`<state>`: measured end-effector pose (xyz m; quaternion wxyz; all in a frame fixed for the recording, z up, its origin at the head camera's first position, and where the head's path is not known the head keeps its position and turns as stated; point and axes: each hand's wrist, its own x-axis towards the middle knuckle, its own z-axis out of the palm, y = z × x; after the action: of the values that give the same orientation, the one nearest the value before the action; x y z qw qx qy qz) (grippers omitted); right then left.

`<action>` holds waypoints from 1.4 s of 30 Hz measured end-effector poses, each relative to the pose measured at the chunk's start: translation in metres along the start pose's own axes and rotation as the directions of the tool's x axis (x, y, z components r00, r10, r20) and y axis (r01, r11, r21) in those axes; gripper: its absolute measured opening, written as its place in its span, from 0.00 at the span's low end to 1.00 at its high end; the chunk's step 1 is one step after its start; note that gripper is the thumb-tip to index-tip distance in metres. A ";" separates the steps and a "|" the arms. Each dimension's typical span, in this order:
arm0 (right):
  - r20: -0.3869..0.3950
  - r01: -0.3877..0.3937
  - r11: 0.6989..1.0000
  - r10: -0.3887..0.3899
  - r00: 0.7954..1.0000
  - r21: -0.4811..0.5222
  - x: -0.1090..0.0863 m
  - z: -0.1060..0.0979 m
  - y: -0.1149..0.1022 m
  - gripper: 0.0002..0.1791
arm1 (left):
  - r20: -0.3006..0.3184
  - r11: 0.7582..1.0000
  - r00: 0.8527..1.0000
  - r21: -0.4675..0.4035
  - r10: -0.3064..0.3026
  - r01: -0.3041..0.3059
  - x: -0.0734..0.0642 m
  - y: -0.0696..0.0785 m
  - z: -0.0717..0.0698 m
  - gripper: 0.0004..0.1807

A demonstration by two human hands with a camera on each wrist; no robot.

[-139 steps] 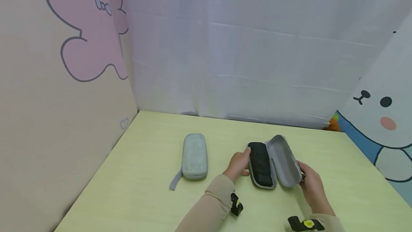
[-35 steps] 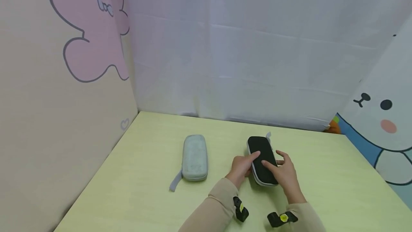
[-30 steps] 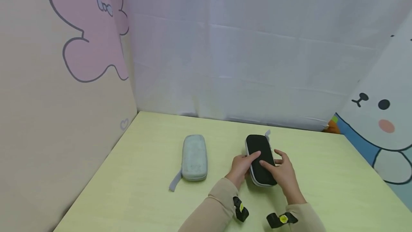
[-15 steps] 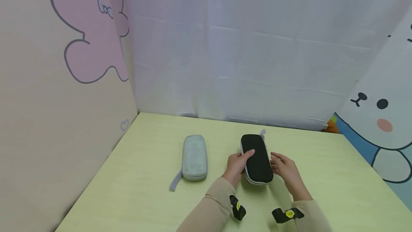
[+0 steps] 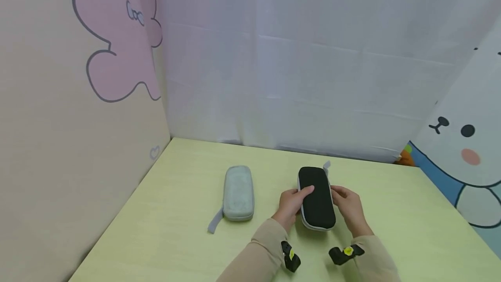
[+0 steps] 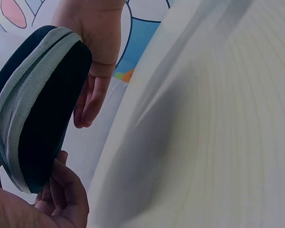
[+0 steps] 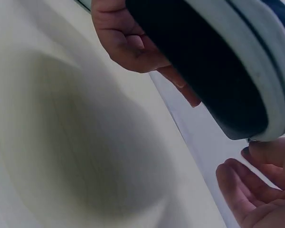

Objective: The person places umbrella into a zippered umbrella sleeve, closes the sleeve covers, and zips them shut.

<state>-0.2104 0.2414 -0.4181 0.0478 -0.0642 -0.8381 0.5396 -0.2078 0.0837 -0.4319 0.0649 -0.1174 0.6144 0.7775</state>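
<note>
L hand (image 5: 290, 204) curls round the left side of a black case (image 5: 318, 206), thumb on top, fingers beneath; R hand (image 5: 349, 209), at the case's right edge, has thumb & forefinger nipped on what looks like a zip pull (image 7: 249, 140), other fingers loosely bent. Case is held just above the yellow table (image 5: 176, 247), pale zip band (image 6: 35, 78) running round its side. Step in hand, by the look of it: working the zip; how far it's run, can't tell. Next move prob. calls for a steady L grip w/ R drawing the pull along the band. Grey case (image 5: 238, 193) lies apart to the left; white sheet (image 5: 297, 68) in bkgd.
</note>
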 end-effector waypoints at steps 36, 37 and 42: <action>-0.186 0.037 0.999 -0.032 0.982 0.024 -0.010 0.003 0.001 0.12 | -0.039 1.000 0.999 -0.015 -0.012 0.011 -0.001 -0.003 0.002 0.26; -0.183 0.034 0.999 -0.029 0.983 0.022 -0.011 0.002 0.000 0.12 | -0.040 1.000 0.999 -0.012 -0.012 0.012 -0.001 -0.003 0.002 0.26; -0.161 0.004 1.000 0.000 0.987 0.029 -0.015 0.003 -0.002 0.12 | -0.047 1.000 0.999 -0.011 -0.014 0.013 0.000 -0.002 0.001 0.26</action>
<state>-0.1961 0.2357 -0.4174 0.1166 -0.1059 -0.8235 0.5450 -0.2075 0.0856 -0.4337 0.0551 -0.1400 0.6107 0.7775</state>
